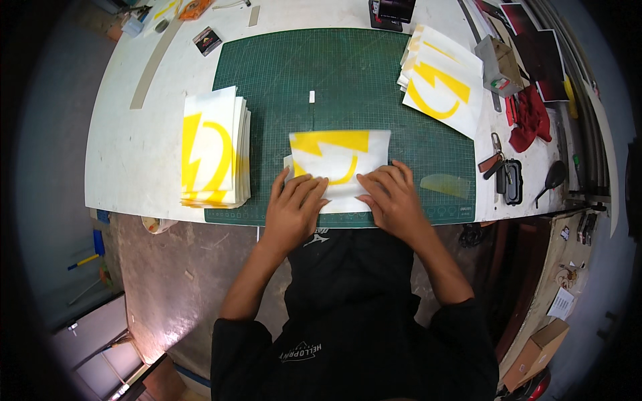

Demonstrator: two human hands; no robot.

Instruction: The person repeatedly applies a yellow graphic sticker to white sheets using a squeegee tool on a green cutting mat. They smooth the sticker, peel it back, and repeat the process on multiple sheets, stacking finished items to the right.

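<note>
A white sheet with a yellow printed design (340, 142) lies at the mat's near edge, its near part curled or folded over. My left hand (296, 202) grips its left side, thumb and fingers closed on the sheet. At the right side, my right hand (391, 198) has its fingers closed on the same sheet, thumb pointing inward. The thumbs face each other across the white near part. Beneath is a green cutting mat (294, 67). To the left stands a thick stack of similar yellow-and-white folded sheets (212, 150).
Another pile of yellow-and-white sheets (443, 77) sits at the far right of the mat. Keys (493, 164), a black case (512, 182), a red cloth (530, 120) and a metal box (500, 65) lie beyond its right edge. A clear curved plastic piece (445, 186) rests near my right hand.
</note>
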